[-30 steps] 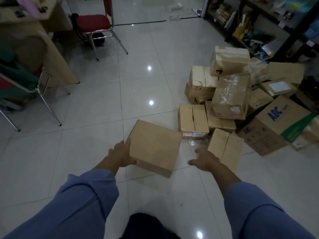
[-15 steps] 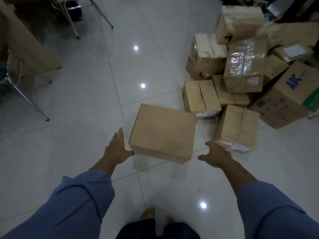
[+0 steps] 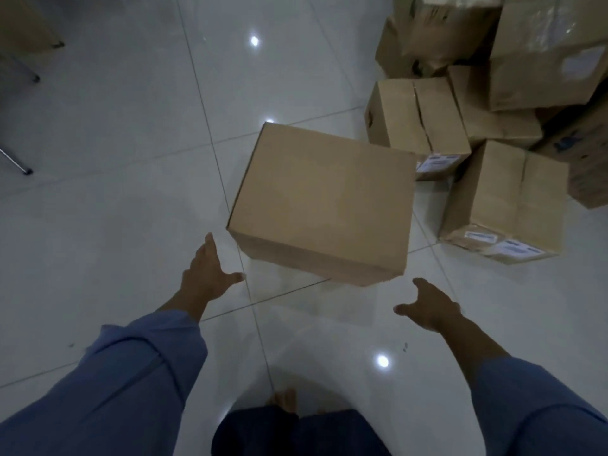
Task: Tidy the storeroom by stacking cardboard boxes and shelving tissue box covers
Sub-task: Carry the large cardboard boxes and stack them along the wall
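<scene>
Glossy tiled floor (image 3: 115, 209) bearing one plain cardboard box (image 3: 324, 200); piled cartons (image 3: 460, 103) just right of it. Left hand (image 3: 207, 274) and right hand (image 3: 431, 307), fingers spread, flank its near corners, holding nothing.

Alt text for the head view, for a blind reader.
A plain cardboard box lies just beyond a person's open left hand and right hand, neither touching it, on glossy white tiles. More cardboard boxes are piled at the right.
</scene>
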